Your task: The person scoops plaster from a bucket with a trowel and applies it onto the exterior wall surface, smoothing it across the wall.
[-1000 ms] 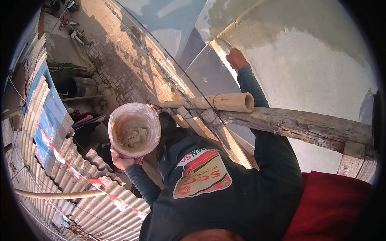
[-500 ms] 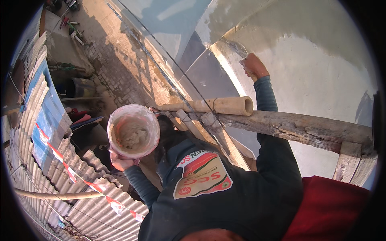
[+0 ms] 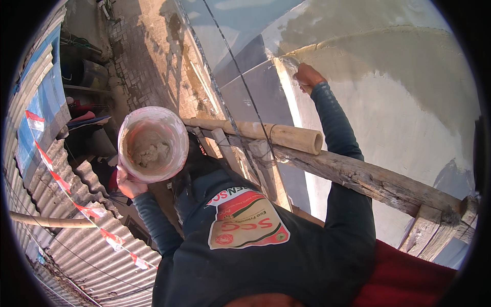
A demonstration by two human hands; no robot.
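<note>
My left hand (image 3: 130,183) grips the lower side of a round, whitish-pink bucket (image 3: 180,134), tilted so its mouth faces me. Thick grey-beige mortar (image 3: 149,153) lies in its bottom, and dried smears coat the inner wall. Reaching past a wooden rail, my right hand (image 3: 310,78) is closed around the handle of a trowel (image 3: 291,62). Its pale blade, partly blurred, is at the wall's corner edge, beside a light vertical strip (image 3: 289,94). Darker, damp-looking grey coating covers the upper part of the wall (image 3: 368,102); the area below is paler.
A bamboo pole (image 3: 286,137) and a rough timber beam (image 3: 368,176) cross between my body and the wall. Dark cables (image 3: 238,69) run past them. Corrugated roofing (image 3: 97,256) with red-and-white bunting (image 3: 61,183) lies at left. A paved lane (image 3: 146,66) is far below.
The view has shifted, and the bucket appears further left. My right hand has moved left along the wall with the trowel, closer to the corner edge. Both hands keep their holds.
</note>
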